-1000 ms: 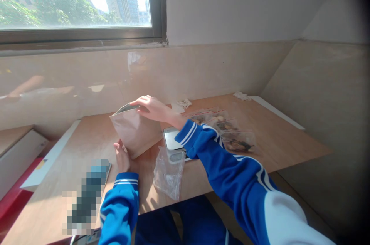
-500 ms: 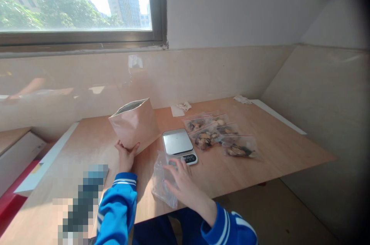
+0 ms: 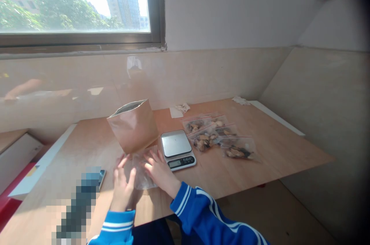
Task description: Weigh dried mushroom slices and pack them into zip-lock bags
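A clear plastic bag (image 3: 143,175) lies in front of the kraft paper pouch, between my two hands. My right hand (image 3: 162,172) rests on the bag's right side, fingers stretched out and apart. At the bag's left edge is my left hand (image 3: 123,183), its thumb and fingers spread. The brown pouch (image 3: 134,125) stands upright with its mouth open and no hand on it. Just right of my right hand sits a kitchen scale (image 3: 176,143) with nothing on its plate.
Several zip bags of dried brownish pieces (image 3: 204,141) lie right of the scale. A pixelated dark object (image 3: 78,202) lies at the left. Crumpled tissue (image 3: 182,108) and a white paper (image 3: 175,113) are behind the scale. The table (image 3: 277,152) has a slanting front edge.
My left hand has let go of the paper pouch and come down toward me. My right hand and the plastic bag have moved left, in front of the pouch, uncovering the scale's display.
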Action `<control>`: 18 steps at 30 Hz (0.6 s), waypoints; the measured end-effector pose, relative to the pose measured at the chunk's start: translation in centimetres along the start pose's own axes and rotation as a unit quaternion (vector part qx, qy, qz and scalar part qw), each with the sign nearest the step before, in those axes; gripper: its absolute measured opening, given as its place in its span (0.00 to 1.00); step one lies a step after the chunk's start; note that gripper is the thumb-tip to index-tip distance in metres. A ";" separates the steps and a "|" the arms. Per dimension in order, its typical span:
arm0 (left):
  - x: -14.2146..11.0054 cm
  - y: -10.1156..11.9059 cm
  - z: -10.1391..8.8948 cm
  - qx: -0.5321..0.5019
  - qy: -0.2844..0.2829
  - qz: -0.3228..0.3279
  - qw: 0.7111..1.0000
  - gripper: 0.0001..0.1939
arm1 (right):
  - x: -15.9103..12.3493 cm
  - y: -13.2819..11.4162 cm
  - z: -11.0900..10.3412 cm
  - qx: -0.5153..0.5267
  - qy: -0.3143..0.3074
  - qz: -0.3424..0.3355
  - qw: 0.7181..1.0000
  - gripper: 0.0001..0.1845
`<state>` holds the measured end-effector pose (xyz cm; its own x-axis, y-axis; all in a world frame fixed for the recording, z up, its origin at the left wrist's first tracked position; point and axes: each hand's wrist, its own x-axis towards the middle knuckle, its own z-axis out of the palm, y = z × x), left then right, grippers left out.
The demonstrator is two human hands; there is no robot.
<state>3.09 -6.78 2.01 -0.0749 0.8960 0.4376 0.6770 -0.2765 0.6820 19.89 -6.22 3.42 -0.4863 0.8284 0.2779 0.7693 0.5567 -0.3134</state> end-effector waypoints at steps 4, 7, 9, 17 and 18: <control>-1.4 0.2 1.9 0.075 -0.240 0.061 0.966 0.28 | -1.3 0.6 -1.5 0.033 0.019 0.035 0.999 0.17; -1.9 0.0 2.9 0.152 -0.256 0.050 0.953 0.30 | -3.4 3.1 -3.5 0.048 0.073 0.117 0.989 0.19; -1.9 0.2 2.9 0.176 -0.278 0.058 0.942 0.32 | -5.1 6.2 -4.4 0.024 0.112 0.191 0.975 0.22; -1.4 2.1 3.2 0.210 -0.300 0.040 0.930 0.46 | -11.0 15.5 -1.9 -0.034 0.227 0.337 0.913 0.27; -1.5 2.0 3.5 0.208 -0.292 0.040 0.933 0.45 | -11.3 15.6 -1.5 -0.026 0.250 0.326 0.911 0.25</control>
<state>7.13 -7.49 0.66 0.3174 0.9483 0.0003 0.8977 -0.3006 0.3222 37.98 -7.00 -3.20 0.3205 0.8436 0.4309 0.8524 -0.0584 -0.5197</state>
